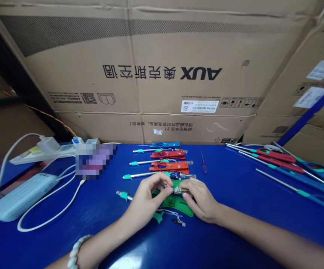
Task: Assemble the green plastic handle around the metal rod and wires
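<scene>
A green plastic tool [175, 203] with a metal rod [122, 194] sticking out to the left lies on the blue table [234, 209] in front of me. My left hand [147, 198] and my right hand [199, 200] meet above it. Both pinch a small metal part [178, 190] at the tool's top, fingers closed. A thin white wire [173, 215] with a dark tip trails below the green body. My left wrist wears a pale bead bracelet [76, 252].
Behind my hands lie a few finished tools, red [173, 166] and blue [164, 144], in a row. More long-rod tools [279, 160] lie at the right. A small screwdriver [203, 162], a power strip [41, 151], a pale power bank [21, 196] and white cables sit left. Cardboard boxes [162, 74] wall the back.
</scene>
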{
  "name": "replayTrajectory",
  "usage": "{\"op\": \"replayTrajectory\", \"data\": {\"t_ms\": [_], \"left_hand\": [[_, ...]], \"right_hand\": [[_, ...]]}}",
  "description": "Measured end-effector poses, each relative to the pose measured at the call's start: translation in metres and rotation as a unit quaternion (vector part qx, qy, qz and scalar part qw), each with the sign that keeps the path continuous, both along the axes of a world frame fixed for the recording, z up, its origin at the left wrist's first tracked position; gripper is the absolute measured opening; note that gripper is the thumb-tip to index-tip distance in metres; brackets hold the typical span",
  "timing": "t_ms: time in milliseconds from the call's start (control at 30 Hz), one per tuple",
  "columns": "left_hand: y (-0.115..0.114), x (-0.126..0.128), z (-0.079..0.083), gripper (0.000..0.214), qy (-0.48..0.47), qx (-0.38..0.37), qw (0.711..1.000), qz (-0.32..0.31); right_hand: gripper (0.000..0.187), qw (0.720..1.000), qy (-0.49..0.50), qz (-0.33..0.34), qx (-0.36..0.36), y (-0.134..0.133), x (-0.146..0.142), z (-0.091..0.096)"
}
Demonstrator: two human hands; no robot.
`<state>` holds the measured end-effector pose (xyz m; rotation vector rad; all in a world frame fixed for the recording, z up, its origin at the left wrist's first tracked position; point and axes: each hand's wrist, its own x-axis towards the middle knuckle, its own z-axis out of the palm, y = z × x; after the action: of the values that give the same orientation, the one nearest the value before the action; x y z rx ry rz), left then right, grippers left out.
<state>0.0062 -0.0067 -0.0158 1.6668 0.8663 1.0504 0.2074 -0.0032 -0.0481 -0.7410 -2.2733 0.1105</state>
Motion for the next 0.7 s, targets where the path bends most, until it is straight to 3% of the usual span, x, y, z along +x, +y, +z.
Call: {"op": "replayTrajectory", "data": {"t_ms": [233, 433, 700], "left_hand": [[-0.0002, 0.0005, -0.0007, 0.009, 0.026, 0.019, 0.999, 0.003], [-0.0022, 0.0004, 0.0002, 0.023, 0.027, 0.026, 0.999, 0.006], [-0.0012, -0.0019, -0.0025, 0.024, 0.034, 0.028, 0.999, 0.003]], "right_hand": [[0.015, 1.0, -0.02, 0.008, -0.018, 0.0003, 0.001, 0.0005], [0.019, 0.999, -0.039, 0.003, -0.007, -0.0001, 0.0, 0.0007], [0.024, 0.997, -0.049, -0.018, 0.053, -0.0015, -0.001, -0.0008]]}}
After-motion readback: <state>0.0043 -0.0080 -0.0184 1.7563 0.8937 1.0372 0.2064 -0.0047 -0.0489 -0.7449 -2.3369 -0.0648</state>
